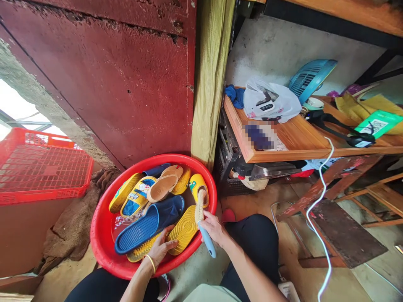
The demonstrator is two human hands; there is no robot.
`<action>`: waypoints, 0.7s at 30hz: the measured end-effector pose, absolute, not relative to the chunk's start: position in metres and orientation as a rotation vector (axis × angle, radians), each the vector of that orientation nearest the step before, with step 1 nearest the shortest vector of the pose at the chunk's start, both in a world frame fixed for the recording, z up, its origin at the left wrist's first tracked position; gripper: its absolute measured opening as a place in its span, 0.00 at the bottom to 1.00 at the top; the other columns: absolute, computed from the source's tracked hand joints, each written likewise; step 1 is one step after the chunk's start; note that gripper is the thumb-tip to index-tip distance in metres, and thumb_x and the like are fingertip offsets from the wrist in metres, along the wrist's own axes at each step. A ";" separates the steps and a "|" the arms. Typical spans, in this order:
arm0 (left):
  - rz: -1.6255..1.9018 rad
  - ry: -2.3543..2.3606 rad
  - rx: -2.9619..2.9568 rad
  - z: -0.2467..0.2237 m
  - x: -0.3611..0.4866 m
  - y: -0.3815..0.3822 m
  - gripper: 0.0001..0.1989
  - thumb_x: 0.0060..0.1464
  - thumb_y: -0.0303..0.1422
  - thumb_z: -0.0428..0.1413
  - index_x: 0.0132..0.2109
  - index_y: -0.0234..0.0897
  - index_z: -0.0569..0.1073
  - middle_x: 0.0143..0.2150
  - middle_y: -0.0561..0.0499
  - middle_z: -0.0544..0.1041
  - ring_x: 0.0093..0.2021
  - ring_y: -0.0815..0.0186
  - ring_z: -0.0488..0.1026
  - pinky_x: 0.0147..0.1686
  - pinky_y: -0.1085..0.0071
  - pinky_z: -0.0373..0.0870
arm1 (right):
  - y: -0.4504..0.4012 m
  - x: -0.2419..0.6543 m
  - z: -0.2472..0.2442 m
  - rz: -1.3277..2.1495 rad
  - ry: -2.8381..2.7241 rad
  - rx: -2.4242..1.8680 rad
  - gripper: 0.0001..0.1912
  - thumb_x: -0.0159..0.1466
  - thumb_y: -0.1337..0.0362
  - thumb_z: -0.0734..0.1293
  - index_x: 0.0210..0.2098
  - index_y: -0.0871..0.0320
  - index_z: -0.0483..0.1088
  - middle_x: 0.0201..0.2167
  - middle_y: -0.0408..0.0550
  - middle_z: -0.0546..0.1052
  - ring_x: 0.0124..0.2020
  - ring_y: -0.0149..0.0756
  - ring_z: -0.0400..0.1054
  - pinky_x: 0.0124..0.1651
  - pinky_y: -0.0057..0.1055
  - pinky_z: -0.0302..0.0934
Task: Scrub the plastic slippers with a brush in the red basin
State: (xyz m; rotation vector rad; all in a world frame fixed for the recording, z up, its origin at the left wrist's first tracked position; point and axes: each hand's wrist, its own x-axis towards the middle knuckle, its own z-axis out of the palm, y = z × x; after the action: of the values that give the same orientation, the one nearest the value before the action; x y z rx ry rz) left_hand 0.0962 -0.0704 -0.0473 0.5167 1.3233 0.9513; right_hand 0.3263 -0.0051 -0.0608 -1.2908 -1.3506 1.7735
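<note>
A red basin [97, 226] holds several slippers and sandals. My right hand [214, 228] grips the blue handle of a scrub brush [207, 239], its pale bristle end over the basin's right side, by a small yellow slipper [195, 183]. At the front of the basin, my left hand [162, 247] has its fingers spread between a blue slipper [141, 228] and a yellow sole [184, 230], the thumb touching the sole. Further back in the basin are a tan sandal [162, 187] and a yellow sandal with blue lining [137, 197].
A red crate [47, 167] stands at the left, beside brown sacking [71, 226]. At the right, a wooden table [302, 136] bears a plastic bag [270, 100] and a blue fan [311, 77]. A white cable [321, 184] hangs from it near a wooden stool.
</note>
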 end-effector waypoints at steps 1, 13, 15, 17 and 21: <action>0.950 1.319 0.517 -0.047 0.096 -0.070 0.34 0.33 0.33 0.69 0.52 0.40 0.74 0.44 0.45 0.84 0.50 0.49 0.80 0.52 0.59 0.72 | -0.005 0.326 -0.060 1.777 -1.347 -1.293 0.25 0.61 0.51 0.66 0.55 0.56 0.67 0.32 0.43 0.76 0.17 0.31 0.68 0.19 0.30 0.66; 0.950 1.281 0.526 -0.070 0.093 -0.072 0.29 0.33 0.35 0.71 0.45 0.40 0.72 0.42 0.47 0.84 0.45 0.53 0.81 0.47 0.61 0.74 | -0.004 0.325 -0.051 1.775 -1.359 -1.282 0.23 0.60 0.54 0.65 0.52 0.57 0.68 0.30 0.42 0.75 0.17 0.31 0.67 0.19 0.31 0.68; 0.942 1.295 0.534 -0.071 0.093 -0.071 0.29 0.32 0.36 0.71 0.45 0.40 0.72 0.41 0.47 0.84 0.43 0.54 0.81 0.46 0.61 0.74 | -0.005 0.325 -0.050 1.769 -1.367 -1.287 0.21 0.60 0.54 0.65 0.49 0.58 0.69 0.30 0.42 0.75 0.17 0.31 0.67 0.19 0.32 0.67; 0.941 1.300 0.527 -0.070 0.094 -0.071 0.29 0.32 0.37 0.71 0.44 0.40 0.72 0.40 0.47 0.84 0.42 0.54 0.81 0.45 0.61 0.75 | -0.005 0.325 -0.050 1.763 -1.377 -1.297 0.20 0.60 0.53 0.65 0.48 0.58 0.69 0.29 0.42 0.75 0.16 0.31 0.67 0.19 0.32 0.67; 0.934 1.314 0.510 -0.067 0.096 -0.070 0.29 0.31 0.39 0.73 0.43 0.39 0.73 0.39 0.45 0.84 0.43 0.51 0.82 0.43 0.60 0.75 | -0.004 0.324 -0.048 1.743 -1.412 -1.342 0.20 0.61 0.52 0.64 0.47 0.56 0.69 0.27 0.40 0.74 0.16 0.29 0.66 0.19 0.29 0.66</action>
State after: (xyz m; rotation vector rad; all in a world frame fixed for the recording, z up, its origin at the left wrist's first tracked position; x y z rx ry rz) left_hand 0.0963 -0.0699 -0.0673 0.5101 1.3140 0.9343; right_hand 0.3242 -0.0045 -0.0478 -1.3416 -1.4125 1.7431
